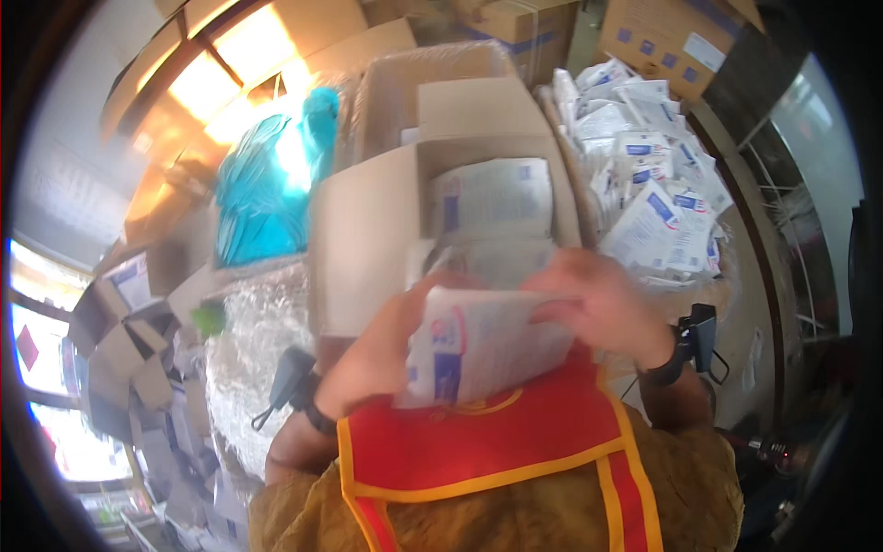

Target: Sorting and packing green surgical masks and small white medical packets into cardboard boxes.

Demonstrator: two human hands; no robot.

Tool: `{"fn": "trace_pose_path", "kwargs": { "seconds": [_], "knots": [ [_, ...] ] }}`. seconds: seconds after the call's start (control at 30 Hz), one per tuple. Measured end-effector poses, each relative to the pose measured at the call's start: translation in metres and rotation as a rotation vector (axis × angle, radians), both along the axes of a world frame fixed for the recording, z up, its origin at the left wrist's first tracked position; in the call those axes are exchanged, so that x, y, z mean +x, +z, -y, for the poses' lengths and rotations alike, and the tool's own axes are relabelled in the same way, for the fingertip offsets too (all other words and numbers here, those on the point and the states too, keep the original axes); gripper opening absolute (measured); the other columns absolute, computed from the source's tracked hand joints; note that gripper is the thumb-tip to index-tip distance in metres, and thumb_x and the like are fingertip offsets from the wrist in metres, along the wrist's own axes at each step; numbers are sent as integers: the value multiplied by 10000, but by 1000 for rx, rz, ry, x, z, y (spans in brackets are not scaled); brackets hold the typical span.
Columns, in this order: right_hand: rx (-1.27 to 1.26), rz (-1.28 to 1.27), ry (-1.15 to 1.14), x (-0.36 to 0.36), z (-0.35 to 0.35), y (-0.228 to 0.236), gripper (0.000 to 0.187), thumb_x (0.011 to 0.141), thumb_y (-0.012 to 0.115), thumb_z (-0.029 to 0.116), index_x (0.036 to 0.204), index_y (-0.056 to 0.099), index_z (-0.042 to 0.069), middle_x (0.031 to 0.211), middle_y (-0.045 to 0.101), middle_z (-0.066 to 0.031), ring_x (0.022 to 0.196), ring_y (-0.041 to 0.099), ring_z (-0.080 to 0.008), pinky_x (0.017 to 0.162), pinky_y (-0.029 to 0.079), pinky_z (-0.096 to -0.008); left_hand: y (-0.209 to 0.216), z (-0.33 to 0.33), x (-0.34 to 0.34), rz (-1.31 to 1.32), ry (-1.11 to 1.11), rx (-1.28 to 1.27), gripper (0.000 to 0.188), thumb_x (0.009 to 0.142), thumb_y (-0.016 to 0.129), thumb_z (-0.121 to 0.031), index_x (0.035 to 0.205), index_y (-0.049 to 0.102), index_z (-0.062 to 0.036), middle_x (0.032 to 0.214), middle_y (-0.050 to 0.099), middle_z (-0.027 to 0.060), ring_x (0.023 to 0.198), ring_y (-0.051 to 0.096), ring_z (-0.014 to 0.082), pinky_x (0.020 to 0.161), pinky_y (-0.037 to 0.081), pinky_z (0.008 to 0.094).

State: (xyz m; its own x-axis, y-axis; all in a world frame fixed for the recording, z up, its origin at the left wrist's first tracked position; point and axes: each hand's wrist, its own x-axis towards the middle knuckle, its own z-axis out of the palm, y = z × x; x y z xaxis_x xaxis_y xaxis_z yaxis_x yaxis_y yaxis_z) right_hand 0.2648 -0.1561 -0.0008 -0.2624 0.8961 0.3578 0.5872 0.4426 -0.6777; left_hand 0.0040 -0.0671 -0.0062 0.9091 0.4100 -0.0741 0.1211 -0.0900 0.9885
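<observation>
Gripping a stack of white sachets (pixel 487 345) with both hands: left hand (pixel 377 354), right hand (pixel 602 308). Best squared and held level over the open cardboard box (pixel 368 230).

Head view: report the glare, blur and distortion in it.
Head view: strong orange-white glare burns out the upper left above the teal plastic bag; both hands, left hand and right hand, and the white packet stack they hold are motion-blurred; fisheye bends the open cardboard box edges, with a dark rim.
</observation>
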Motion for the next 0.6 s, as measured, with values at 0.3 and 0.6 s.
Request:
{"fn": "trace_pose_path", "kwargs": {
  "seconds": [0.3,0.6],
  "knots": [
    [-155,-310,-346,60,34,-16,125,883,645,87,1002,649,49,821,670,-23,699,627,-127,611,487,-261,-4,-16,-21,238,805,133,167,756,630,94,879,620,-19,837,629,30,759,579,107,718,466,245],
    [116,-760,-912,289,13,-75,269,908,649,188,1117,626,21,907,668,-33,741,595,-70,663,482,-231,-3,-35,7,243,951,152,167,798,717,3,901,595,-45,862,637,13,784,558,84,776,451,238]
  ]
}}
